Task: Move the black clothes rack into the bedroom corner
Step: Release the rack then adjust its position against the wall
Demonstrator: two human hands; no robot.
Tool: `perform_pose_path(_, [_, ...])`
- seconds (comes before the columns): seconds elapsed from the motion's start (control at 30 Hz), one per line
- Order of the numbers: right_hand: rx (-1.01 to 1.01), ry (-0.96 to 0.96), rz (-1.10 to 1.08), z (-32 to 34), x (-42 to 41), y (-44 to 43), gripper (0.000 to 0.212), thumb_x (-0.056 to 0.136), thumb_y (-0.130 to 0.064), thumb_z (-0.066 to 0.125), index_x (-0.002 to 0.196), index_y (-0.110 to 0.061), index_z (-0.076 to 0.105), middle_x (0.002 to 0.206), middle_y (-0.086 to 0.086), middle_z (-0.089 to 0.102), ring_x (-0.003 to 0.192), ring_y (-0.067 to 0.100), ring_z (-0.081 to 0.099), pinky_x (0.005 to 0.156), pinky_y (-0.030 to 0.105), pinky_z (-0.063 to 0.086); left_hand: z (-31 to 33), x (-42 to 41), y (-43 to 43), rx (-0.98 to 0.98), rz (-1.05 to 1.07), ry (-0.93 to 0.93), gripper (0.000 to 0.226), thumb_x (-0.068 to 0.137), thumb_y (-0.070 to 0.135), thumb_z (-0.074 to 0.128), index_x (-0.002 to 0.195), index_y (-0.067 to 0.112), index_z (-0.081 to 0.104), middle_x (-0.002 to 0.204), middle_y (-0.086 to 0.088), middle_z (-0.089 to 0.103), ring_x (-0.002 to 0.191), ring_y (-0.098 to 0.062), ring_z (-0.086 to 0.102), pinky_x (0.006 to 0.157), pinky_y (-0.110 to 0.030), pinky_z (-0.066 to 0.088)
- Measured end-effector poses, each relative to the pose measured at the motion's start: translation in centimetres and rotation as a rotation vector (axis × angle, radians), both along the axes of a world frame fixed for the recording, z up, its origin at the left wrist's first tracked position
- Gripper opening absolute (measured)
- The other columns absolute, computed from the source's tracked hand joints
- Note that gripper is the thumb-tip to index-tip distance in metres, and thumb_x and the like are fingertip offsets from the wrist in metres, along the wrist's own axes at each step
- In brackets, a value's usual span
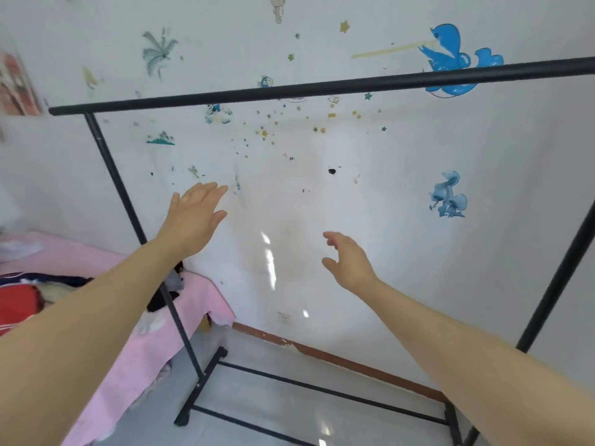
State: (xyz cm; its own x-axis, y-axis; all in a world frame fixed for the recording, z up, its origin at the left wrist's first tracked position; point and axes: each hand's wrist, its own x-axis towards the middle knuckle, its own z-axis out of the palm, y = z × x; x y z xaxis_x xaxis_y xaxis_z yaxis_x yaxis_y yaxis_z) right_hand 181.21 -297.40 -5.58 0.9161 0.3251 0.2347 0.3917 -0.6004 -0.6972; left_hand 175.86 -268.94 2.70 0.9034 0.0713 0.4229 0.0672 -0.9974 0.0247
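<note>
The black clothes rack (322, 86) stands in front of me against the white wall, its top bar running from left to upper right, its base bars on the pale floor. Its left upright passes beside the bed. My left hand (193, 214) is raised below the top bar, fingers spread, holding nothing and touching nothing. My right hand (349, 262) is lower and to the right, fingers loosely curled apart, also free of the rack. No clothes hang on the rack.
A bed with a pink cover (154, 333) and piled clothes fills the left, touching the rack's left post. The white wall (386, 194) carries cartoon stickers and a brown skirting (338, 358). Shiny pale floor lies under the rack.
</note>
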Motion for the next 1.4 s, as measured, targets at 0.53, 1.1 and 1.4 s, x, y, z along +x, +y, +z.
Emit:
perform_pose_path(0.53, [-0.024,-0.015,0.417,-0.9,7.8,24.1,0.046,0.092,-0.016,0.057,0.137,-0.013,0.046,0.129,0.005,0.059,0.121,0.021,0.054,0.100,0.028,0.039,-3.5,-2.1,19.6,0.007,0.319,0.062,0.048,0.097,0.030,0.039,0.143,0.017,0.032,0.151,-0.006,0.033,0.142,-0.028,0.022,0.112,-0.053,0.020])
perform_pose_path(1.1, [0.050,0.026,0.502,-1.4,21.4,46.4,0.037,0.099,-0.018,0.042,0.135,-0.014,0.051,0.127,0.004,0.063,0.117,0.020,0.056,0.098,0.026,0.040,-3.0,10.3,38.0,-0.319,0.386,-0.067,0.040,0.098,0.018,0.037,0.137,0.009,0.041,0.143,-0.013,0.043,0.130,-0.030,0.042,0.110,-0.044,0.028])
perform_pose_path(1.4, [0.041,0.119,0.341,-2.4,25.2,59.2,0.043,0.095,-0.021,0.054,0.137,-0.013,0.047,0.125,0.006,0.061,0.116,0.022,0.057,0.100,0.028,0.041,-0.8,18.9,51.5,-0.378,0.128,-0.155,0.042,0.098,0.019,0.038,0.139,0.011,0.038,0.144,-0.009,0.042,0.133,-0.023,0.037,0.113,-0.040,0.023])
